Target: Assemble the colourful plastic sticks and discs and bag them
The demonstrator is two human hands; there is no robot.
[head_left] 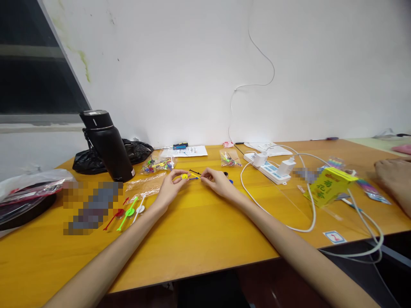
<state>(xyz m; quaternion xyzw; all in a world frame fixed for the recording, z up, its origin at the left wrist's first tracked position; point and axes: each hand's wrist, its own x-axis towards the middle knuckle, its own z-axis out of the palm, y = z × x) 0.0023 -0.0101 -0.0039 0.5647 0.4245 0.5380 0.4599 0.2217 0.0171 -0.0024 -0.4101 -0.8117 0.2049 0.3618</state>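
My left hand (172,185) is closed in a pinch on a small yellow disc (185,176). Facing it, my right hand (216,182) has its fingertips pressed together, with a thin yellow piece showing at them. Between and just beyond the fingers lie a black arrow (194,172) and a blue arrow (193,178). Partly behind my right hand are a black round piece (226,174) and a blue one (231,182). Left of my left forearm, red (120,213), green (129,212) and white (140,209) spinner arrows with round centres lie side by side.
A black bottle (111,147) stands at the left near a black plastic bag (138,150). Bags of coloured pieces (159,164) (230,158) lie farther back. Right of me are a power strip (268,169) with white cables and a yellow box (330,186). Another person's hand (393,177) rests at far right.
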